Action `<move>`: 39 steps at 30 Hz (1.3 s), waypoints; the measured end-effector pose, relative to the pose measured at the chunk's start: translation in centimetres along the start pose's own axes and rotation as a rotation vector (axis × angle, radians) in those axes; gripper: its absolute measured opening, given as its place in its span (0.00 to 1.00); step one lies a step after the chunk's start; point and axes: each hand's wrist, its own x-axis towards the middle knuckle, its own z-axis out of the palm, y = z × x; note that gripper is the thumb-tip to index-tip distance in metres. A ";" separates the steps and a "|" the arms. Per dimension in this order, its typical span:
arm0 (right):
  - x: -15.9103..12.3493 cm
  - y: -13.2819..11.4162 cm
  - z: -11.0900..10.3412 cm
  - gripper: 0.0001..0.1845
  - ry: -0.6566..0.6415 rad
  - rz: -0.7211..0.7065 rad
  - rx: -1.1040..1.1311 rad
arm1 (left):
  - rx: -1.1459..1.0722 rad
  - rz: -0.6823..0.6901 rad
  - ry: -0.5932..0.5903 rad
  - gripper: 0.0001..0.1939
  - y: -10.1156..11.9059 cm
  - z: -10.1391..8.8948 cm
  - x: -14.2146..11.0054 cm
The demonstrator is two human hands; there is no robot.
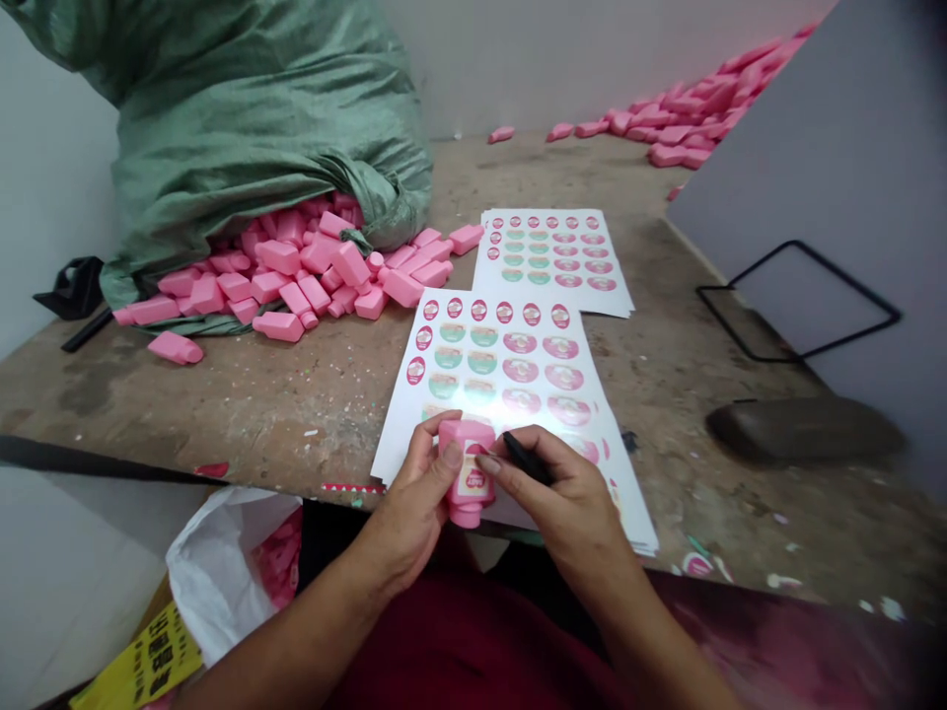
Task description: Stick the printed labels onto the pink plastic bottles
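My left hand (423,490) grips a small pink plastic bottle (468,435), its neck pointing toward me. On the bottle's face sits an oval label (474,479) in red and white. My right hand (560,480) has a black pen-like tool (527,459) tucked in its fingers, and its thumb and fingertip touch the label's edge. Whether the tool is a pen or a knife cannot be made out. Both hands are above the near end of a sticker sheet (400,414) printed with rows of red, green and pink ovals.
A second stack of sticker sheets (621,296) lies behind. Pink bottles (318,256) spill from a green sack (266,108) at left; more bottles (695,113) are heaped at back right. A black wire frame (803,357) and a dark case (803,430) are at right. A white bag (214,562) hangs below the table edge.
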 end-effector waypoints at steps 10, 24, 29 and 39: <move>-0.3 0.1 -0.1 0.09 0.136 -0.041 -0.049 | -0.061 0.053 0.006 0.26 0.0 0.5 0.0; -1.3 -0.4 0.5 0.07 0.137 -0.101 -0.084 | -0.209 -0.082 -0.055 0.24 -0.4 0.1 0.5; -1.0 -0.5 0.9 0.12 0.055 0.074 0.248 | -0.261 -0.159 -0.102 0.27 -0.6 -0.3 0.7; -0.2 -2.1 0.2 0.20 -0.022 0.154 0.511 | -0.210 -0.127 -0.127 0.28 0.4 -0.7 0.4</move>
